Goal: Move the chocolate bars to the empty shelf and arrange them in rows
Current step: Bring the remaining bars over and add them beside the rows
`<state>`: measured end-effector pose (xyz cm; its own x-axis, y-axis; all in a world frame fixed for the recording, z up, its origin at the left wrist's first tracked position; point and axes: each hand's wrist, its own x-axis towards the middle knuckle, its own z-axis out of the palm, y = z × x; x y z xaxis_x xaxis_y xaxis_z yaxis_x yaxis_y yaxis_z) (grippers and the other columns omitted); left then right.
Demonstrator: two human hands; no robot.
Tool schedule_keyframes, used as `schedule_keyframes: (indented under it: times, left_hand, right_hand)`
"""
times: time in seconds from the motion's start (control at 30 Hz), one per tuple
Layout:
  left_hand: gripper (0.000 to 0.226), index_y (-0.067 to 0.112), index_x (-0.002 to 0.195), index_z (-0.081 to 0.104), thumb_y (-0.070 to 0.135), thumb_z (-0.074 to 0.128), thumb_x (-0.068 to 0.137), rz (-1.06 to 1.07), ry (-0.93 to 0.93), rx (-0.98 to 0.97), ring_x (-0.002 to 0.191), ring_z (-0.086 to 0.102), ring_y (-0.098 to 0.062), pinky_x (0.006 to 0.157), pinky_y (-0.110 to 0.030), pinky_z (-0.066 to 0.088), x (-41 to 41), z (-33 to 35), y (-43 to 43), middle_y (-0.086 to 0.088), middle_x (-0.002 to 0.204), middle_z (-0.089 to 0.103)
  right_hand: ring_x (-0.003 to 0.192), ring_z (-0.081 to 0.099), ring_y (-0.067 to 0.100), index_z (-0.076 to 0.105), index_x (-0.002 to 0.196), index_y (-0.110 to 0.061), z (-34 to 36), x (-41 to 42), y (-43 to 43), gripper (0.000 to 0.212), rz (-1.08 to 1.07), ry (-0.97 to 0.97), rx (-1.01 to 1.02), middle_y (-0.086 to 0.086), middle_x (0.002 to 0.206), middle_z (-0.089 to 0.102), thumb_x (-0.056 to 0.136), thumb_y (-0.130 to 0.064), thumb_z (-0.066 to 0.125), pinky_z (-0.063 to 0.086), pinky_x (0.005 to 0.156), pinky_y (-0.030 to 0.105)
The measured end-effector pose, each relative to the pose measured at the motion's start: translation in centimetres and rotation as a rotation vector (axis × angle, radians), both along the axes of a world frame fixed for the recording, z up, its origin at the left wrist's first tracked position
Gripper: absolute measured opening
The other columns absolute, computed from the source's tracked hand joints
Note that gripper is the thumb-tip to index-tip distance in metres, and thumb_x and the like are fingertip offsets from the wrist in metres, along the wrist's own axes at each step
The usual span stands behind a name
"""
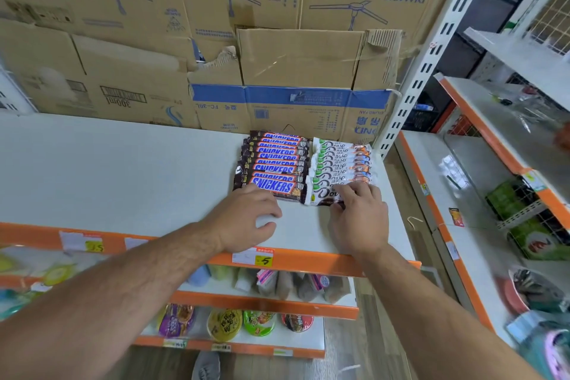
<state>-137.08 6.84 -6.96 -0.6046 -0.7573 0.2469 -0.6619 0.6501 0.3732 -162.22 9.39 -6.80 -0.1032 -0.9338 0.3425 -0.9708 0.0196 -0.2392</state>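
Two rows of chocolate bars lie on the white shelf (pixel 123 170), toward its right end. The left row is several brown Snickers bars (pixel 274 160), overlapping front to back. The right row is several white Dove bars (pixel 342 160). My left hand (pixel 246 216) rests on the shelf just in front of the nearest Snickers bar (pixel 277 187), fingers loosely curled and holding nothing. My right hand (pixel 359 216) has its fingertips on the nearest Dove bar (pixel 324 194), covering that bar's right end.
Flattened cardboard boxes (pixel 216 40) line the back of the shelf. A white slotted upright (pixel 428 62) stands at the right end. An orange front edge (pixel 308 262) carries price tags. Snack packets and bowl noodles fill the lower shelves. Another shelf unit (pixel 493 163) stands to the right.
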Motion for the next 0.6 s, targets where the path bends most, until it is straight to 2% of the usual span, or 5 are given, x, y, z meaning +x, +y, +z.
schedule_keyframes:
  times: [0.47, 0.6]
  left_hand:
    - [0.025, 0.026, 0.108, 0.067, 0.036, 0.056, 0.088, 0.055, -0.064, 0.01, 0.105, 0.044, -0.008, 0.094, -0.021, 0.036, -0.3, 0.24, 0.11, 0.015, 0.111, 0.059]
    - [0.026, 0.028, 0.112, 0.066, 0.035, 0.057, 0.088, 0.074, -0.101, 0.073, 0.108, 0.042, -0.006, 0.096, -0.025, 0.039, -0.57, 0.56, 0.26, 0.015, 0.114, 0.058]
  right_hand:
    - [0.1, 0.051, 0.031, 0.066, 0.107, -0.025, -0.16, -0.11, -0.21, 0.033, 0.001, -0.004, -0.024, 0.002, 0.107, 0.062, 0.074, -0.028, 0.059, 0.045, 0.072, 0.04]
    - [0.107, 0.049, 0.033, 0.062, 0.116, -0.02, 0.09, -0.14, 0.05, 0.042, 0.017, 0.001, 0.016, 0.006, 0.116, 0.06, 0.075, -0.027, 0.061, 0.045, 0.076, 0.043]
